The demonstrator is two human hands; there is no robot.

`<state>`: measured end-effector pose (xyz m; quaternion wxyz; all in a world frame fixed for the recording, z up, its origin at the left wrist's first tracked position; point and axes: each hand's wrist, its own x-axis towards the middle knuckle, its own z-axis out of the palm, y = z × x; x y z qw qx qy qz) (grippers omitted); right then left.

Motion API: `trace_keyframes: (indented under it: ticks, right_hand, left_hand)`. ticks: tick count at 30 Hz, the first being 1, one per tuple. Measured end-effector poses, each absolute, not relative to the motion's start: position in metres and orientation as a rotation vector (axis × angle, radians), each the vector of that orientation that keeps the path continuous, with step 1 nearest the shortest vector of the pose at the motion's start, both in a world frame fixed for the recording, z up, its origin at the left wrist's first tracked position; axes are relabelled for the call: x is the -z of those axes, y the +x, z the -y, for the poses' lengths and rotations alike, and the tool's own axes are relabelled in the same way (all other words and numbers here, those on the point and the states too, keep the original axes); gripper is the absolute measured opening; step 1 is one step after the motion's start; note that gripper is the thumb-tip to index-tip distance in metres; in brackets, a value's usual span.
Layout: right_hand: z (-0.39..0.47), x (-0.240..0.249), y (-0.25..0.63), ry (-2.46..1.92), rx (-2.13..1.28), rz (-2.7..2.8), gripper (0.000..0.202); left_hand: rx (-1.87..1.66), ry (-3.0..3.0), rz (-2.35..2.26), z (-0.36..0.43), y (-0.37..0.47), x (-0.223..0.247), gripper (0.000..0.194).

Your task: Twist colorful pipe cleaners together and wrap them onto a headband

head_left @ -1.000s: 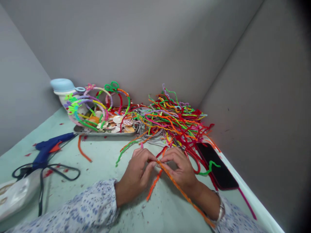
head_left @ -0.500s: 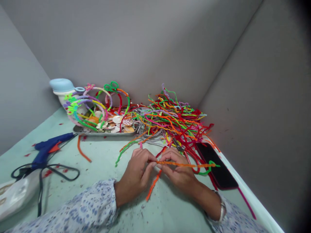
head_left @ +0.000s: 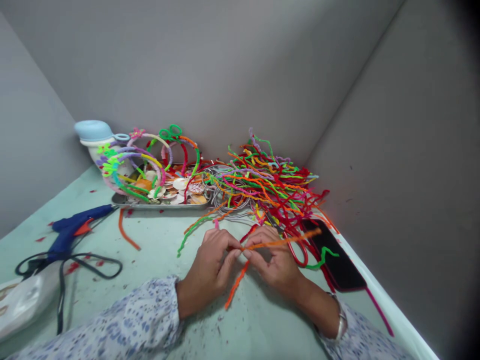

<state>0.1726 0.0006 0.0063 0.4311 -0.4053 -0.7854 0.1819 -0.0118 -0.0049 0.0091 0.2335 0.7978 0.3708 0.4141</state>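
An orange pipe cleaner [head_left: 288,241] is held above the table, in front of a shallow metal tray [head_left: 161,206] and toward its right. The left hand [head_left: 206,265] pinches one end between thumb and forefinger; the right hand [head_left: 279,262] grips it just beside, also narrowed to a pinch, and the free length slants up to the right. A reddish-orange strip [head_left: 236,286] shows below the fingers. The tray holds seashells [head_left: 180,185] and fuzzy, colorful headbands [head_left: 161,171]. Right of the tray spreads a tangled heap of pipe cleaners [head_left: 279,182], with red-handled scissors [head_left: 305,254] and a dark phone [head_left: 339,262] farther right and nearer the viewer. A blue glue gun [head_left: 64,237] lies left of the tray. The table [head_left: 157,262] has a smooth, pale green surface, scattered with red scraps and dark specks. Behind the tray rises a plain gray wall [head_left: 206,65]; another, lightly scuffed, stands to its right, meeting it in a corner.
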Motion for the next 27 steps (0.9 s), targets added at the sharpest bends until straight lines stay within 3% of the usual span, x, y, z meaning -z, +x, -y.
trace_keyframes:
  ticks: [9, 27]
  right_hand:
    - [0.0021, -0.0106, 0.1721, -1.037, -0.728, 1.887, 0.013]
    - [0.0005, -0.0117, 0.1741, -1.048, -0.727, 1.893, 0.022]
  left_hand:
    - [-1.125, 2.245, -1.002, 0.0049, -0.0118, -0.0066, 0.010]
    - [-1.092, 2.270, -1.004, 0.0040, -0.0108, -0.0069, 0.013]
